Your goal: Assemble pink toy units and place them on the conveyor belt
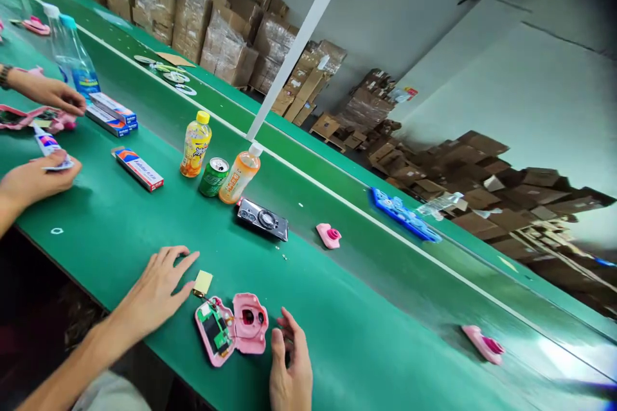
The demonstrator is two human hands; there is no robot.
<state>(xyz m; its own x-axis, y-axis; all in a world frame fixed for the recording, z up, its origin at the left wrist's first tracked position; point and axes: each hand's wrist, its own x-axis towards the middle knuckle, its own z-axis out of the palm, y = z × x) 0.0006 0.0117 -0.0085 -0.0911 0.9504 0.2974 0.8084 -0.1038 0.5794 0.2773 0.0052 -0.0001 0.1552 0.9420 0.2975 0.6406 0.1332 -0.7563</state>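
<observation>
An opened pink toy camera lies on the green tabletop between my hands. Its one half [215, 332] shows a green circuit board, and the other pink shell half [250, 324] lies beside it with a dark round opening. A pale yellow square pad [203, 282] sits at its upper left, seemingly wired to the board. My left hand [161, 286] rests left of the pad, fingers spread, holding nothing. To the right of the shell is my right hand [292, 359], its fingers apart and nothing between them.
A co-worker's hand [41, 176] holds a glue tube [51, 144] at the left. Glue boxes [138, 168], a yellow-capped bottle [195, 144], a green can [214, 177], an orange drink bottle [240, 173] and a phone [263, 219] stand or lie ahead. Pink camera parts [328, 236] lie on the conveyor.
</observation>
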